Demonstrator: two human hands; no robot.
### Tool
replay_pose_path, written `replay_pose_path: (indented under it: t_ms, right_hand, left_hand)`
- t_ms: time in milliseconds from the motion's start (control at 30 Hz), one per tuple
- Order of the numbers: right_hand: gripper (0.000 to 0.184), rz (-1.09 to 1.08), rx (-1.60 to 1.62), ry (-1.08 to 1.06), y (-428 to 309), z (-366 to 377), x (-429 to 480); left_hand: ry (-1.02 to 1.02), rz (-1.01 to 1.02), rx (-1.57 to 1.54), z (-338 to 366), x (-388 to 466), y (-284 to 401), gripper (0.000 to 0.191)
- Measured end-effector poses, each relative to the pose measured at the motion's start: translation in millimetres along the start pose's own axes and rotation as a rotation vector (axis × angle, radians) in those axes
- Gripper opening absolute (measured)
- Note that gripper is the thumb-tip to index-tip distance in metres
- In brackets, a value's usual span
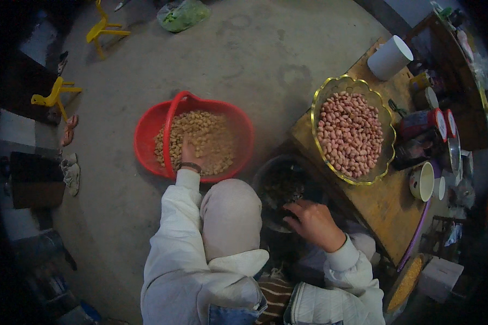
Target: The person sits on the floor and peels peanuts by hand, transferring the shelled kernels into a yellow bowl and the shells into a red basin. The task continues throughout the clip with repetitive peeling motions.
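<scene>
My left hand (192, 153) reaches into a red plastic basket (141, 143) with a handle, its fingers among unshelled peanuts (213, 140); whether it grips any cannot be told. Over the near right edge of a dark, round basin (264, 178) is my right hand (311, 221), thumb and fingers apart, with nothing visible between them. The basin's dark contents are too dim to name. Pink shelled peanuts (349, 134) fill a scalloped, gold-rimmed clear bowl (316, 151) on the wooden table to the right.
The wooden table (384, 211) also bears a white cylinder (390, 57), a cream enamel cup (422, 182) and several red-lidded containers. Yellow chairs (101, 31) and shoes (70, 174) are at the left. A green plastic bag (183, 15) lies on the floor ahead.
</scene>
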State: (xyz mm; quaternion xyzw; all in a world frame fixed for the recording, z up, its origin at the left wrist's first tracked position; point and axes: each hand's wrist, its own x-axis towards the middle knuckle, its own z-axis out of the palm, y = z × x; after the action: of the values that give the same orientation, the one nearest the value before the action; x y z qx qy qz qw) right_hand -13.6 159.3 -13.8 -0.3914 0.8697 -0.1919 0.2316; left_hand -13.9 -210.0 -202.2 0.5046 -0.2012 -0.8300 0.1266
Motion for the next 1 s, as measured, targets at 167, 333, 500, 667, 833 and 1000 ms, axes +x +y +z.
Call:
replay_pose_path:
  t_ms: [167,333,500,667,833,1000]
  right_hand:
    - [0.027,-0.04,-0.003,0.05,4.0,2.9,-1.0]
    - [0.025,-0.145,0.122,0.298,-1.2,-21.7,5.3]
    - [0.029,-0.339,0.214,0.758,-13.2,-54.9,9.1]
    - [0.04,-0.411,0.024,0.82,-15.4,-54.9,-1.1]
    - [0.04,-0.375,-0.106,0.769,-7.9,-49.9,-7.9]
    - [0.038,-0.37,-0.118,0.725,-2.5,-51.4,-9.5]
  left_hand:
    - [-0.2,-0.024,0.122,-1.0,-12.5,3.7,0.03]
    - [-0.692,-0.12,0.26,57.1,-115.9,16.5,0.027]
    - [-0.803,-0.238,0.263,96.3,-225.9,-27.3,0.025]
    - [-0.847,-0.448,0.106,92.6,-223.0,-95.9,0.034]
    - [-0.81,-0.423,0.286,96.9,-228.1,-113.2,0.034]
    - [-0.86,-0.428,0.419,106.9,-242.1,-106.0,0.03]
